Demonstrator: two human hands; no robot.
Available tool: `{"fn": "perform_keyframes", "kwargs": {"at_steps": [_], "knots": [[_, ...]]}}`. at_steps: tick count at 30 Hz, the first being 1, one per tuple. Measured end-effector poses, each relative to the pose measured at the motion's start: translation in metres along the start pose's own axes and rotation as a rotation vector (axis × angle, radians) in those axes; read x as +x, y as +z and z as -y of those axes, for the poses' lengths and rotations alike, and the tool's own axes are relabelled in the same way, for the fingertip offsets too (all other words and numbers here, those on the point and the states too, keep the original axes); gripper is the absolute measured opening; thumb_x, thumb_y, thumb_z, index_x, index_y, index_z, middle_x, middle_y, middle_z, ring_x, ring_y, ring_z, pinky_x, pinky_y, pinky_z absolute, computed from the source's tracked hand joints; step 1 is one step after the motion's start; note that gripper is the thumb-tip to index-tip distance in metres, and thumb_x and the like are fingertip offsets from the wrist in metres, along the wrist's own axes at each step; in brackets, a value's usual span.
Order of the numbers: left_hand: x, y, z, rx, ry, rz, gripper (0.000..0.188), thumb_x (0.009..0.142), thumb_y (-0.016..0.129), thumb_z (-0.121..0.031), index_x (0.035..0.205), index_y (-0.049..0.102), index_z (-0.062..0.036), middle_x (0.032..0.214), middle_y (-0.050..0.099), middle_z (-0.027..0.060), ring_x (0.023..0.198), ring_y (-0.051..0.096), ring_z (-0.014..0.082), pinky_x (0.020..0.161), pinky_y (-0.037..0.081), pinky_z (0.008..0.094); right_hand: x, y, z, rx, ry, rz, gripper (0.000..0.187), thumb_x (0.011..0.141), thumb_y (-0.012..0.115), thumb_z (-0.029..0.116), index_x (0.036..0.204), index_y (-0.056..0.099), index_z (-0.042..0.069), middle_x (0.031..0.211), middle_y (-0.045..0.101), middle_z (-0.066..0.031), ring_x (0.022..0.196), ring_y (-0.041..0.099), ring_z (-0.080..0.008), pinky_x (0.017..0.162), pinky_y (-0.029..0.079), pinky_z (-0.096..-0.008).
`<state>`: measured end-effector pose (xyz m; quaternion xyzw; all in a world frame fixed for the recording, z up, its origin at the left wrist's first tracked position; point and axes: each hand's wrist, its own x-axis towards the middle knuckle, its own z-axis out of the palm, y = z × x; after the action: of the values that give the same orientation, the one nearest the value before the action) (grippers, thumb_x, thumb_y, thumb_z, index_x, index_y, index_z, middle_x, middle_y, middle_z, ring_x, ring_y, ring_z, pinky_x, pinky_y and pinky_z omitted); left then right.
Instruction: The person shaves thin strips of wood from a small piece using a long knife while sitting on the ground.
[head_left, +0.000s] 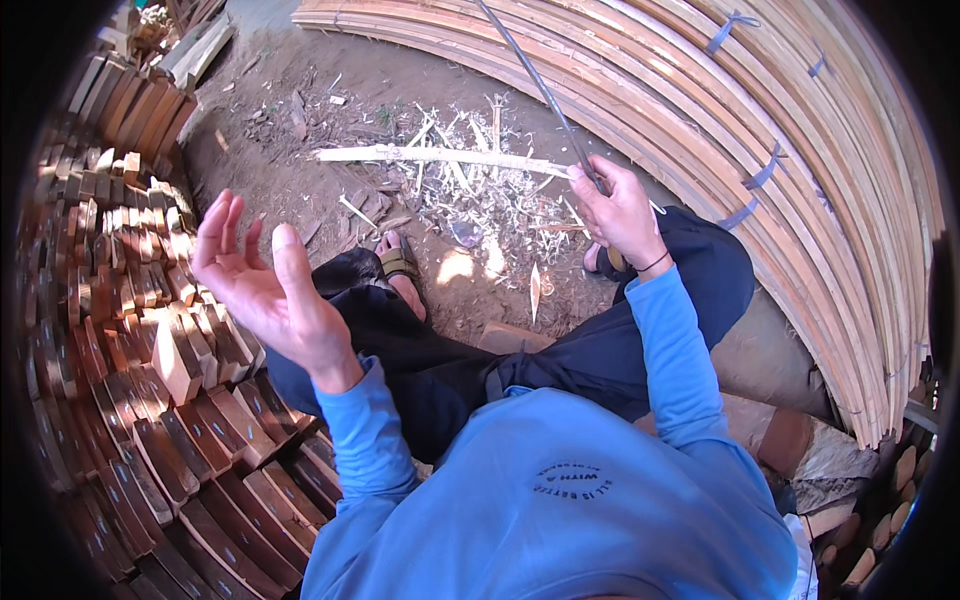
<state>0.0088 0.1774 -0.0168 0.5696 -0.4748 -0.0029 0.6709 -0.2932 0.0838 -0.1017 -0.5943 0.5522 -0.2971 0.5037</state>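
My right hand [622, 215] is closed around a long, thin, dark rod-like tool [540, 80], which slants up and away to the far edge; whether it is a blade seen edge-on I cannot tell. A pale peeled wooden stick [440, 154] runs leftward from my right thumb and forefinger, its right end at the thumb. My left hand [275, 285] is raised with palm up and fingers apart, holding nothing, over the left side near the stacked wood. Pale wood shavings [480, 200] lie on the ground below the stick.
Stacked short wooden blocks [210, 430] rise close on my left. Long wooden strips [720, 130], bundled with blue ties [765, 165], curve along the far and right sides. My sandalled foot [403, 270] rests on the dirt ground [260, 140] beside the shavings.
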Motion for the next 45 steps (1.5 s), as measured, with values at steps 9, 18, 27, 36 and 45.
{"fn": "perform_keyframes", "kwargs": {"at_steps": [9,18,27,36,45], "knots": [[0.044,0.012,-0.012,0.813,0.592,1.229,0.041,0.091,0.072,-0.023,0.125,0.060,-0.0048,0.102,0.066,0.0151,0.097,0.064,0.0365,0.085,0.050,0.0493,-0.002,0.010,-0.006,-0.167,-0.009,0.088,0.053,0.095,0.068,0.046,0.110,0.069,-0.005,0.084,0.072,-0.0176,0.078,0.070,-0.0251,0.074,0.053,-0.0389],[0.068,0.015,0.101,0.662,0.071,1.408,0.022,0.104,0.055,-0.023,0.105,0.058,-0.0008,0.081,0.062,0.0260,0.079,0.063,0.0470,0.067,0.045,0.0530,0.008,0.006,-0.013,0.066,0.138,0.130,0.045,0.096,0.069,0.034,0.123,0.052,0.002,0.075,0.063,-0.0090,0.054,0.057,-0.0105,0.048,0.046,-0.0301],[0.075,0.053,0.290,0.964,-0.147,1.203,0.045,0.103,0.052,-0.043,0.128,0.064,-0.0071,0.119,0.070,0.0233,0.114,0.066,0.0397,0.099,0.051,0.0470,0.026,0.048,-0.100,1.112,0.471,0.204,0.018,0.103,0.056,0.016,0.113,0.049,0.003,0.082,0.053,-0.0047,0.056,0.045,-0.0062,0.043,0.036,-0.0214],[-0.088,0.124,0.349,1.022,-0.423,1.239,0.042,0.106,0.041,-0.042,0.128,0.063,-0.0151,0.123,0.068,0.0203,0.115,0.066,0.0403,0.098,0.052,0.0517,0.007,0.085,-0.147,1.062,0.641,0.221,0.041,0.110,0.048,0.039,0.142,0.050,0.013,0.078,0.051,-0.0020,0.057,0.045,-0.0077,0.051,0.041,-0.0250],[-0.142,0.115,0.391,0.922,-0.459,1.025,0.043,0.104,0.048,-0.044,0.112,0.065,-0.0052,0.098,0.071,0.0268,0.096,0.069,0.0459,0.085,0.053,0.0562,0.053,0.106,-0.143,0.204,0.649,0.265,0.027,0.104,0.061,0.036,0.112,0.056,0.010,0.068,0.044,0.0030,0.046,0.038,-0.0045,0.037,0.032,-0.0225]]}}
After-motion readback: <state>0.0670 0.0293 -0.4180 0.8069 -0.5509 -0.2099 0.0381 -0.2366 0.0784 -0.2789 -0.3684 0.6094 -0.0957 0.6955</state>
